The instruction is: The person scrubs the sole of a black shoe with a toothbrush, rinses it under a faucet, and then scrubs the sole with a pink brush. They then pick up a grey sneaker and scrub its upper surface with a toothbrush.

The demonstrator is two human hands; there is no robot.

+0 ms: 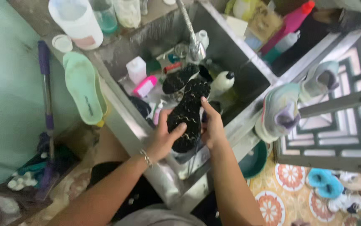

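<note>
Black shoe point(187, 115) sole-up over sink point(247, 62), L hand point(163, 136) & R hand point(212, 125) fingers gripping it

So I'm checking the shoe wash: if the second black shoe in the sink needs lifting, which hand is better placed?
Probably the right hand. It rests on the far side of the held black shoe, fingers up toward the second shoe under the tap. The left hand wraps the heel end, carrying it.

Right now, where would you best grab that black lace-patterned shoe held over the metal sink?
Probably by its long edges at mid-length, from both sides: the black lace-patterned shoe is long and narrow, sole turned up. The left hand and right hand already clasp it so.
</note>
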